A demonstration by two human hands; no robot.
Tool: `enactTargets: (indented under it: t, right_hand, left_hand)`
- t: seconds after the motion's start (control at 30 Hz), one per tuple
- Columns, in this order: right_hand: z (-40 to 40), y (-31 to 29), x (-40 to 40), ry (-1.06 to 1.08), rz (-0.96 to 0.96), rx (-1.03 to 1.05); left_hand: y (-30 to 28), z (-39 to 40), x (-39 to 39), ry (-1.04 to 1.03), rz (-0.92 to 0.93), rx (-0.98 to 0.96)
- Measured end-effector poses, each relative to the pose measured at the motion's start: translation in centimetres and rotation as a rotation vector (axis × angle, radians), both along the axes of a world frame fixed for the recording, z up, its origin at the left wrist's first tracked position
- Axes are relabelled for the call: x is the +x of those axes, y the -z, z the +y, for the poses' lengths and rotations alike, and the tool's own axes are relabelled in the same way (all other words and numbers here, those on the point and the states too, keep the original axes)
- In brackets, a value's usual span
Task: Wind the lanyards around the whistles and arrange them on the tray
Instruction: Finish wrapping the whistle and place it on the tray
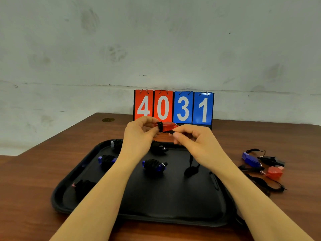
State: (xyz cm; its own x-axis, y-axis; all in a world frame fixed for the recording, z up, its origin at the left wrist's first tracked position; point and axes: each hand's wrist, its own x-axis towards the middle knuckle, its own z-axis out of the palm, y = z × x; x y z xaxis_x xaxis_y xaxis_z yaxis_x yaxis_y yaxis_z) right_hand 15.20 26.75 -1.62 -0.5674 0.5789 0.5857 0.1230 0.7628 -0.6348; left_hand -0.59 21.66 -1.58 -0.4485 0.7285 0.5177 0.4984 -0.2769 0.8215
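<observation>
left hand (139, 132): pinching the red whistle (165, 126) at its left end, up over the far edge of the black tray (173, 211)

right hand (189, 139): fingers pressed on the black lanyard (192, 168); a couple of turns are on, and the slack dangles onto the tray

tip: I'd keep the cord taut and lay each turn snug beside the last

done: five wound whistles (154, 166) on the tray

still waiting: loose pile (260, 164) on the tabletop (52, 145), right of the tray

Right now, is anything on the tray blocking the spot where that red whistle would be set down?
Nothing visible does. The hands hold the red whistle above the tray's far edge. Wound whistles lie on its left and middle, but the near and right parts are bare, apart from the dangling lanyard.
</observation>
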Motion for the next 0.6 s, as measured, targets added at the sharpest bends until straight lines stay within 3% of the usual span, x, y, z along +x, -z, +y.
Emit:
enactTargets:
  t: [0.13,0.27,0.6]
  right_hand:
    - [0.6,0.8,-0.4,0.169,-0.034,0.390]
    - [0.6,1.0,-0.3,0.257,-0.026,0.468]
    - [1.0,0.7,-0.1,0.254,0.193,0.059]
  left_hand:
    - [0.2,0.1,0.1,0.014,0.099,-0.024]
    - [0.3,0.1,0.2,0.023,0.200,-0.052]
    - [0.2,-0.5,0.7,0.197,0.243,-0.101]
